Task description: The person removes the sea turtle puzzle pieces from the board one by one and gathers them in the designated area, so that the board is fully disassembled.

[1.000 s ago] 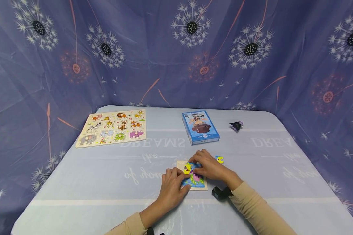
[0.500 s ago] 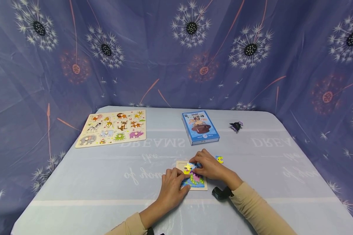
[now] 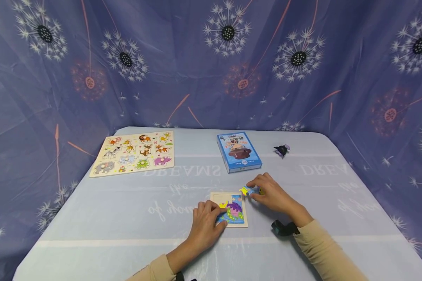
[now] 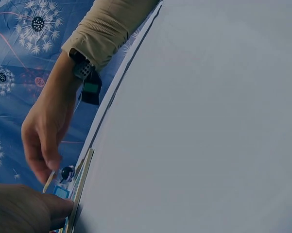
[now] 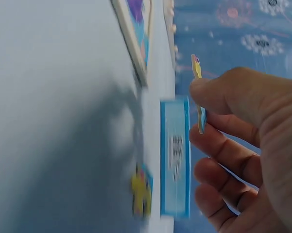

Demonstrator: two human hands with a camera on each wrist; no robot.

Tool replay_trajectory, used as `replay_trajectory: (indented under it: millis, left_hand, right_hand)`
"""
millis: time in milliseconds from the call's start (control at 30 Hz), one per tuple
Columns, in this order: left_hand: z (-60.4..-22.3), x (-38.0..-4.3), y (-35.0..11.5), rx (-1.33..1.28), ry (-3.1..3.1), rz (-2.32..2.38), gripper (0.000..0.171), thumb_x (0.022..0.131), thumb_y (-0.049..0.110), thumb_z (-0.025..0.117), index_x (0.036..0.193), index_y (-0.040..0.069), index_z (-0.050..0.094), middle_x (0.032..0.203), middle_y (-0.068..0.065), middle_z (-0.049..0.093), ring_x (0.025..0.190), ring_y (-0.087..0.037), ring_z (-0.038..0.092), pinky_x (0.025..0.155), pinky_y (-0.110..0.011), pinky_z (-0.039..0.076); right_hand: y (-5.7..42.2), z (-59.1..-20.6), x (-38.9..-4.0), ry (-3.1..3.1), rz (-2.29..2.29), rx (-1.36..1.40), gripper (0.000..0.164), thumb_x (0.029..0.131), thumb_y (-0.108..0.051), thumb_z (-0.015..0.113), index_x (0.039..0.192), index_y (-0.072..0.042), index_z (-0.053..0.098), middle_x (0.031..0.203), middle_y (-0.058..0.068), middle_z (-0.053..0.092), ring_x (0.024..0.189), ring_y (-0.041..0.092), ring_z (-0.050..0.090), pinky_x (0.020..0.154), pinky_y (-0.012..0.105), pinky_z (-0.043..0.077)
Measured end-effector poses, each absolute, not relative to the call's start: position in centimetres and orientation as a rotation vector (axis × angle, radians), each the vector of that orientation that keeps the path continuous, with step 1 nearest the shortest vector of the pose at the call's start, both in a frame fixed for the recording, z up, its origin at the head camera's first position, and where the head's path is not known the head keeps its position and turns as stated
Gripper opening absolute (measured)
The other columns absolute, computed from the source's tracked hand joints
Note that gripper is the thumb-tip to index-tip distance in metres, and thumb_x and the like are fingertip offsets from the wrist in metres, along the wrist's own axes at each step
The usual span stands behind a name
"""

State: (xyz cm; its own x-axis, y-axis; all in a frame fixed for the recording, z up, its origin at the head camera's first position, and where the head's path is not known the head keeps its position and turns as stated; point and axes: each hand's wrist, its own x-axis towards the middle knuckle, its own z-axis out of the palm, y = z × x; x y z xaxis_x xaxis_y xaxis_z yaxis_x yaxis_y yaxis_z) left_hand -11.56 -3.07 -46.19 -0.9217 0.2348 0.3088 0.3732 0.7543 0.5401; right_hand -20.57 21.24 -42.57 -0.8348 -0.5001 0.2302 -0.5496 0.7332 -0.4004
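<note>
In the head view, a small wooden jigsaw puzzle (image 3: 237, 218) in a pale frame lies on the table, with a bare gap at its upper left. My left hand (image 3: 207, 220) holds it at the left side, index finger over the pieces and thumb near the lower edge. Just beyond its upper right corner, my right hand (image 3: 272, 195) pinches a yellow and blue puzzle piece (image 3: 245, 191). Seen edge-on in the right wrist view, that piece (image 5: 198, 70) sits between thumb and fingers, raised over the table. Another yellow puzzle piece (image 5: 142, 191) lies on the table, mostly hidden behind the right hand in the head view.
Behind the hands lies a blue box (image 3: 239, 152) with a hat picture. A large wooden animal board (image 3: 133, 154) occupies the back left, and a small black and purple object (image 3: 282, 150) the back right. A patterned curtain (image 3: 183, 66) hangs behind the table.
My right hand has lifted a yellow and blue piece out of the puzzle's upper left and carried it right, past the frame's corner. The left hand has stayed in place.
</note>
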Motion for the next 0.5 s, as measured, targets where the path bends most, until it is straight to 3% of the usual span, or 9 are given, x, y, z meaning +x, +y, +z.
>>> replay_trajectory:
  millis: [500]
  left_hand:
    - [-46.1,-11.5,-3.1,-0.483,-2.728,-0.932,0.031,0.078,0.022,0.072,0.109,0.014,0.071,0.099,0.004,0.051,0.095,-0.015,0.038,0.078,-0.033,0.027]
  right_hand:
    - [27.4,-43.6,-20.8,-2.808,0.687,0.721,0.028,0.079,-0.01,0.072,0.106,-0.012,0.069,0.1,-0.002,0.062,0.094,0.015,0.049,0.08,0.039,0.046]
